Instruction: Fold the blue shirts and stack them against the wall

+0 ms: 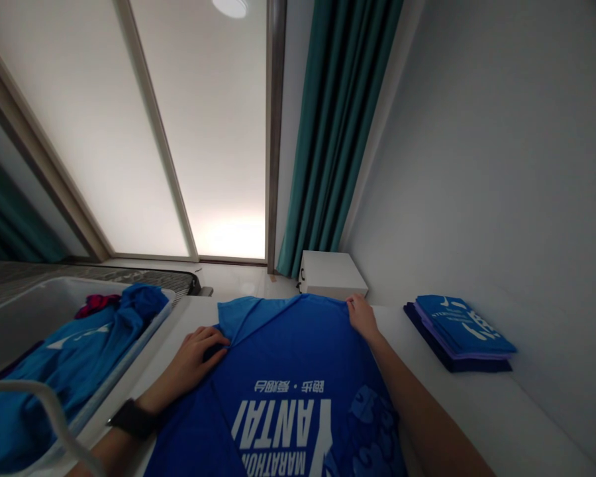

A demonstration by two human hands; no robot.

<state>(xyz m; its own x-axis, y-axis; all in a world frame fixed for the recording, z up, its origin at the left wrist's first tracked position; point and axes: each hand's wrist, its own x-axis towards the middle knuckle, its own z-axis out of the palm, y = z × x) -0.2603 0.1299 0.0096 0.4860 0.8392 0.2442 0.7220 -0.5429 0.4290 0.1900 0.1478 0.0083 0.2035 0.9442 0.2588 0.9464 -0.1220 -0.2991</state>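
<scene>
A blue T-shirt [278, 351] with white lettering, upside down from where I look, lies spread on the white table [372, 411]. Its far left part is folded over, showing a lighter blue piece of cloth. With thumb and fingers closed, my left hand [198, 356] grips the shirt's left side by that fold; a dark watch is on the wrist. At the far right corner, my right hand [361, 317] pinches the shirt's edge. The near end of the shirt runs out of view.
On the left stands a white plastic basket [153, 331] with a pale handle, holding blue, dark and pink clothes. A stack of folded shirts [461, 331] lies at the right, near the wall. Beyond the table are a white cabinet [332, 270], a green curtain [335, 146] and frosted sliding doors [213, 132].
</scene>
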